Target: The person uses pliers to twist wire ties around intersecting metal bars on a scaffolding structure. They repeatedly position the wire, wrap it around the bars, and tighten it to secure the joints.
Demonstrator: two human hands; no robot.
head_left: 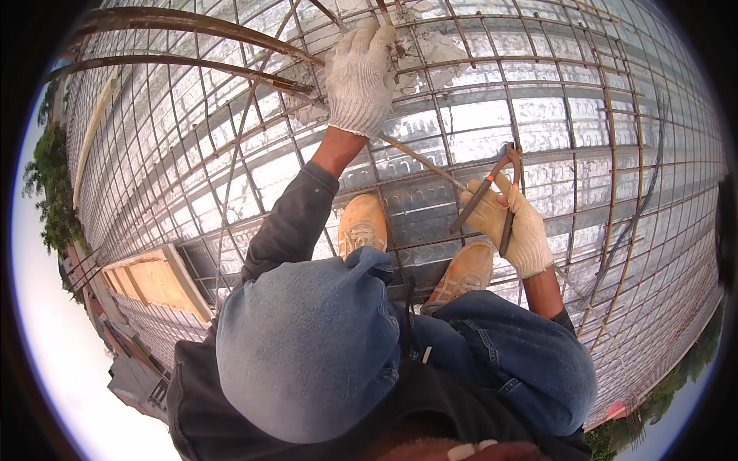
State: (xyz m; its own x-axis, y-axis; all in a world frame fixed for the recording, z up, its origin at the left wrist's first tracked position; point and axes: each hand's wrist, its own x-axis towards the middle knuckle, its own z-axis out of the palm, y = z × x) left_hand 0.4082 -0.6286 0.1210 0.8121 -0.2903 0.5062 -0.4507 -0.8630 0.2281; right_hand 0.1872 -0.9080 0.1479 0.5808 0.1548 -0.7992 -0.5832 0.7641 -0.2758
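My left hand (360, 77), in a white knit glove, reaches to the upper middle over the steel bar mesh (567, 107). Its fingers are bent down among the bars beside two thick brown bars (207, 29); what they grip is hidden. My right hand (526, 234), gloved too, is closed round a pair of pincers (470, 206) with dark handles and orange bands. The pincers' jaws point up to a crossing of the mesh. A thin tan rod (419, 160) slants from below my left wrist to my right fingertips; I cannot tell whether it is held.
My tan shoes (363, 223) stand within the mesh over shiny ribbed metal decking (419, 207). Grey rubble (438, 54) lies around my left hand. A wooden frame (154, 280) sits at left, and a dark cable (642, 203) curves over the mesh at right.
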